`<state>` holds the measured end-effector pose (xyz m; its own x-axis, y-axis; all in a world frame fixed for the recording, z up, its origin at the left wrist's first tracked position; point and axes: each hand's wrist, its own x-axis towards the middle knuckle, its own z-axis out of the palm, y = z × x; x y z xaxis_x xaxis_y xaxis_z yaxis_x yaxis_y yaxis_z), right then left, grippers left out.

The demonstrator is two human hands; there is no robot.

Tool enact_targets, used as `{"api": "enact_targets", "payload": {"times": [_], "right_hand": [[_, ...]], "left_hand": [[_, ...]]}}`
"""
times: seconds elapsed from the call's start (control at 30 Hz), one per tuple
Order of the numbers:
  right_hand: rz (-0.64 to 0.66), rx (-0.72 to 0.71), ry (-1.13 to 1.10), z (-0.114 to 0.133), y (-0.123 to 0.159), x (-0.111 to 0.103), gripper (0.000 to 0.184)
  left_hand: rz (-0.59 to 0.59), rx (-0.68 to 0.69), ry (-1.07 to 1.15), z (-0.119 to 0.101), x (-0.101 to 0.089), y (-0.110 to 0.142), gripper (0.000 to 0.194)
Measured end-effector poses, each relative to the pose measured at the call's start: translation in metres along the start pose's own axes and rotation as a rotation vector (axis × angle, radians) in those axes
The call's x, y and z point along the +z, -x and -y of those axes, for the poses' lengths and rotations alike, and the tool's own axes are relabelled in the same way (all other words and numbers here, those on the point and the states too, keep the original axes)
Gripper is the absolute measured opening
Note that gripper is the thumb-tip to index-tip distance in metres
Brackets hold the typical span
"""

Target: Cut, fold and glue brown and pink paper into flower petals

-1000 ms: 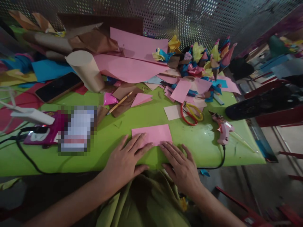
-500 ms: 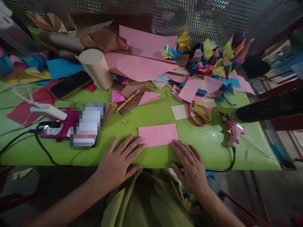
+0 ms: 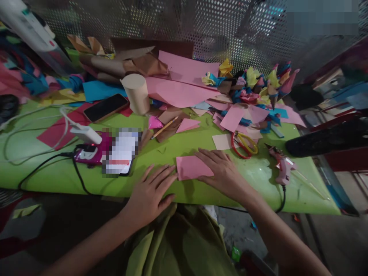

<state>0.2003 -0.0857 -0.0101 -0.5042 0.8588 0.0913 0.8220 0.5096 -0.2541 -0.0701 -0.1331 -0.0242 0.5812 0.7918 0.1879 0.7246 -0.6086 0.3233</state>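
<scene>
A small pink rectangle of paper lies on the green tabletop close to the front edge. My left hand rests flat beside its left end, fingers spread, the fingertips at the paper's edge. Over the right part of the paper reaches my right hand, its fingers stretched out toward the far edge and its thumb by the near edge. That hand hides the paper's right end.
Scissors with red and yellow handles and a pink glue gun lie at right. A phone rests by a purple power strip at left. Behind are a pencil, a cardboard tube and pink sheets.
My right hand has moved left and forward, from beside the pink paper onto its right part. My left hand stays at the left end. The whole view has shifted somewhat.
</scene>
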Motion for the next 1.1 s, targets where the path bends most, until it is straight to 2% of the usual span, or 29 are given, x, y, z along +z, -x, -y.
{"api": "enact_targets", "payload": {"times": [0.13,0.23,0.4,0.63,0.8,0.9,0.97,1.1], "right_hand": [[0.041,-0.03,-0.002,0.001,-0.009,-0.003,0.061],[-0.018,-0.018,0.037,0.006,-0.005,-0.004,0.054],[-0.097,-0.08,0.046,0.008,0.002,-0.001,0.05],[-0.179,-0.142,0.1,0.005,0.005,0.009,0.053],[-0.245,-0.164,0.127,0.005,0.008,0.016,0.044],[-0.31,-0.195,0.113,0.004,0.01,0.022,0.039],[-0.35,-0.218,0.087,0.003,0.011,0.025,0.036],[-0.369,-0.248,0.037,0.0,0.011,0.024,0.028]], "left_hand": [[-0.035,-0.043,0.087,0.006,-0.006,-0.006,0.05],[-0.062,-0.077,0.19,0.012,-0.007,-0.015,0.05],[-0.101,-0.109,0.359,0.017,-0.006,-0.033,0.049],[-0.033,-0.155,0.561,0.011,-0.004,-0.044,0.053],[-0.022,-0.184,0.649,0.007,-0.005,-0.046,0.043],[-0.01,-0.231,0.607,0.007,-0.006,-0.046,0.039],[0.015,-0.213,0.509,0.009,-0.007,-0.044,0.042],[0.02,-0.093,0.223,0.013,-0.008,-0.043,0.064]]}}
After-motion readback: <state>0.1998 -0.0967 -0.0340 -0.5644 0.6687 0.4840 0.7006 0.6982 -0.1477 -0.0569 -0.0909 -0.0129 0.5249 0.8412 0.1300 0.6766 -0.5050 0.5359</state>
